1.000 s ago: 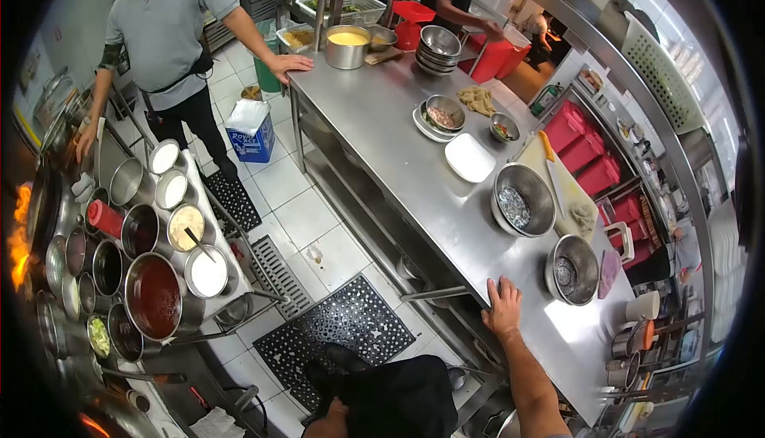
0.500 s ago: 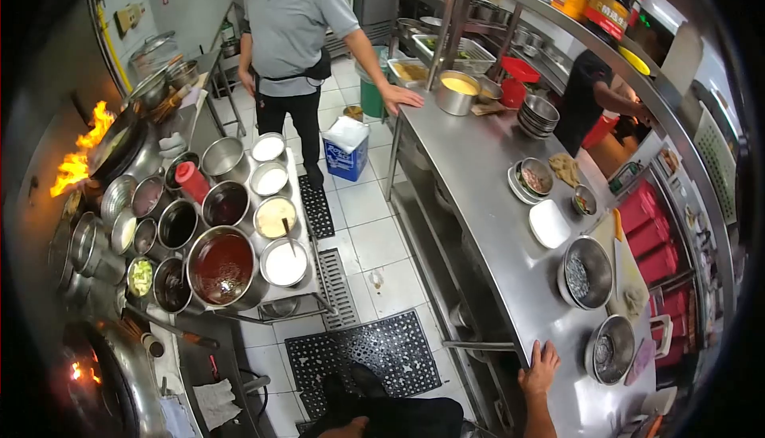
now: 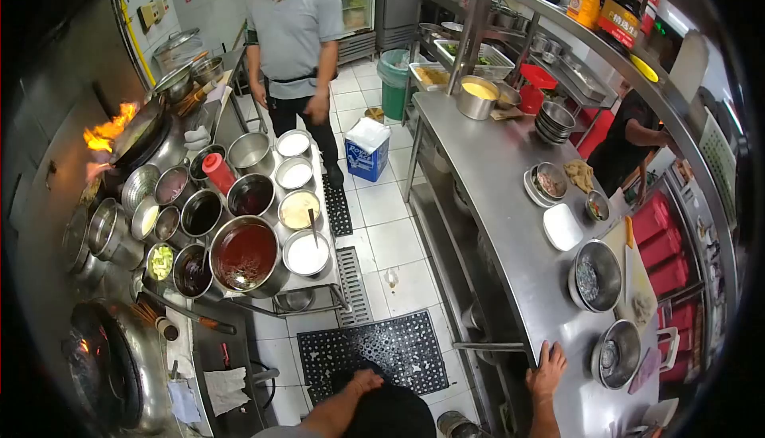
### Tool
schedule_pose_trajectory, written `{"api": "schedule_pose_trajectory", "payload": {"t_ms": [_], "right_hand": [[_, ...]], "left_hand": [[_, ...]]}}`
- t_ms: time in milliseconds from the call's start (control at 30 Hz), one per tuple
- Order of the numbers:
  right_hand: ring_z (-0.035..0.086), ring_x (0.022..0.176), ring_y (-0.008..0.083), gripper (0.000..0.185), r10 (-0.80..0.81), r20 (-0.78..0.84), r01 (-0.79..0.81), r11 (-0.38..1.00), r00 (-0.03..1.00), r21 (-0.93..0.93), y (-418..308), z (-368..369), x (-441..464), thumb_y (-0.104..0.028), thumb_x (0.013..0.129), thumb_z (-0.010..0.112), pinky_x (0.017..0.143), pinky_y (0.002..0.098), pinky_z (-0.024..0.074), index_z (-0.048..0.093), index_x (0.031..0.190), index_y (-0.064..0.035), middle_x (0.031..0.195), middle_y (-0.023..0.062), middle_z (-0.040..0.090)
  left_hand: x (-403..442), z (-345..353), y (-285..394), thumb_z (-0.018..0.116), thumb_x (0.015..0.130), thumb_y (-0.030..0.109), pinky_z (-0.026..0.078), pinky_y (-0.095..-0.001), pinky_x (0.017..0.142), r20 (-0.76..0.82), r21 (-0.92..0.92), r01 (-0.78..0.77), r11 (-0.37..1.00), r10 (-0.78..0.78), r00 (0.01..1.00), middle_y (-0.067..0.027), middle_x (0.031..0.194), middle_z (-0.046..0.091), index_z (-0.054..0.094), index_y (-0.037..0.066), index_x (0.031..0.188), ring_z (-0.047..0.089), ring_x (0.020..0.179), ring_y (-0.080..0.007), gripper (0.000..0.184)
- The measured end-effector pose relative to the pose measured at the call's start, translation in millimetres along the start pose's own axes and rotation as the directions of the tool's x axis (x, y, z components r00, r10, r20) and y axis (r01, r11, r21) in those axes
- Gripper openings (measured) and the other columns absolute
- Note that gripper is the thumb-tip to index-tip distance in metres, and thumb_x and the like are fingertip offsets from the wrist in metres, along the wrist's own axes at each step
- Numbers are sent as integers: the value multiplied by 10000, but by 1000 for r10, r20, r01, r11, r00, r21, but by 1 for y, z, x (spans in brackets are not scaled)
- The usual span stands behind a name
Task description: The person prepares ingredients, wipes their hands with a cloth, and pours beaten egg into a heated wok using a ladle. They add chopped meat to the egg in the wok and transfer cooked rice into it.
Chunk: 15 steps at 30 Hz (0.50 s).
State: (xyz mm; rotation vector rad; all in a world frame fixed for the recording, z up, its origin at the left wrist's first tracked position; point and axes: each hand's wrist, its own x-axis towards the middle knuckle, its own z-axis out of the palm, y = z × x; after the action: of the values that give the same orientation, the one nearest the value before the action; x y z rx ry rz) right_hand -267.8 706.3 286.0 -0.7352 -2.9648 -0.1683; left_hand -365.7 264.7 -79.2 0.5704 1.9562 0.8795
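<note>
My right hand (image 3: pixel 547 370) rests on the near edge of the steel table (image 3: pixel 510 247), its fingers spread and nothing in them. My left hand (image 3: pixel 365 381) is low in the middle, over my dark clothing, with its fingers too small and bunched to read. Right of my right hand stands a steel bowl (image 3: pixel 616 354), and behind it another bowl (image 3: pixel 595 275); both hold something shiny. A white dish (image 3: pixel 562 227) lies farther back. On the left, a pot of red sauce (image 3: pixel 245 255) stands among several sauce and powder pots.
Flames (image 3: pixel 111 127) rise at a wok at the back left; a second wok (image 3: pixel 100 366) sits at the near left. A co-worker (image 3: pixel 295 32) stands beyond the pots. A knife (image 3: pixel 629 255) lies on a board. A perforated mat (image 3: pixel 374 350) covers the floor.
The view has swung left, then slightly further. The co-worker has taken a hand off the table corner. My left hand shows more fully; my right hand remains on the table edge.
</note>
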Motion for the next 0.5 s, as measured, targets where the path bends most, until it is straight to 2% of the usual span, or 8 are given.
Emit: {"api": "schedule_pose_trajectory", "payload": {"t_ms": [67, 133, 167, 267, 367, 400, 467, 500], "right_hand": [[343, 1253, 381, 898, -13, 0, 13, 1000, 1000, 13, 1, -2, 1, -173, 524, 787, 1026, 520, 257, 413, 1336, -91, 1344, 217, 368], [348, 1249, 380, 887, 1, 0, -1, 1000, 1000, 12, -1, -3, 1, -164, 525, 787, 1024, 517, 263, 421, 1330, -95, 1343, 215, 370], [350, 1247, 379, 882, 8, 1, -8, 1000, 1000, 12, -2, -3, 1, -160, 526, 788, 1023, 515, 266, 424, 1327, -97, 1343, 214, 371], [358, 1242, 378, 872, 24, -14, -23, 999, 1000, 35, -4, -6, 2, -141, 522, 785, 1021, 512, 272, 434, 1319, -103, 1341, 210, 375], [364, 1235, 380, 869, -8, -58, 12, 998, 998, 69, 1, 0, 2, -127, 517, 781, 1022, 511, 273, 436, 1315, -103, 1341, 207, 377], [363, 1241, 375, 874, 1, -45, 3, 997, 999, 76, 0, -2, 2, -122, 512, 776, 1026, 516, 268, 435, 1317, -103, 1344, 207, 375], [358, 1250, 371, 870, 11, -40, -7, 996, 999, 88, 1, 1, 2, -117, 515, 772, 1029, 518, 265, 435, 1316, -102, 1345, 206, 375], [355, 1255, 368, 867, 17, -38, -13, 996, 999, 92, 1, 2, 2, -114, 516, 770, 1031, 519, 264, 435, 1316, -102, 1346, 206, 374]], "left_hand": [[-4, -48, -4, 608, 801, 304, 503, -414, 707, -98, 390, 88, 917, -53, 994, -142, 861, 666, 668, 27, 868, 645, 780, -275, 290], [-9, -81, -16, 651, 760, 316, 512, -417, 665, -162, 627, 156, 763, -68, 985, -137, 808, 668, 683, 49, 783, 652, 746, -284, 271], [-15, -94, -19, 672, 739, 323, 516, -419, 644, -178, 650, 199, 733, -107, 978, -135, 781, 669, 691, 59, 741, 656, 730, -289, 264], [-29, -123, -35, 672, 707, 302, 525, -417, 656, -133, 454, 420, 786, -406, 904, -131, 759, 676, 700, 83, 692, 663, 734, -290, 221], [-20, -93, -89, 609, 738, 236, 536, -392, 700, -279, 371, 501, 782, -421, 863, -151, 826, 686, 718, 58, 737, 672, 772, -282, 209], [-25, -88, -78, 587, 748, 214, 540, -383, 715, -339, 366, 485, 794, -372, 864, -157, 848, 689, 724, 50, 752, 676, 784, -279, 214], [-40, -61, -82, 570, 761, 235, 541, -415, 705, -106, 790, 109, 604, -40, 994, -167, 820, 684, 717, 53, 733, 669, 775, -315, 236], [-49, -55, -65, 561, 765, 254, 538, -429, 705, -44, 756, 53, 652, -30, 999, -173, 822, 681, 716, 53, 741, 665, 767, -329, 255]]}}
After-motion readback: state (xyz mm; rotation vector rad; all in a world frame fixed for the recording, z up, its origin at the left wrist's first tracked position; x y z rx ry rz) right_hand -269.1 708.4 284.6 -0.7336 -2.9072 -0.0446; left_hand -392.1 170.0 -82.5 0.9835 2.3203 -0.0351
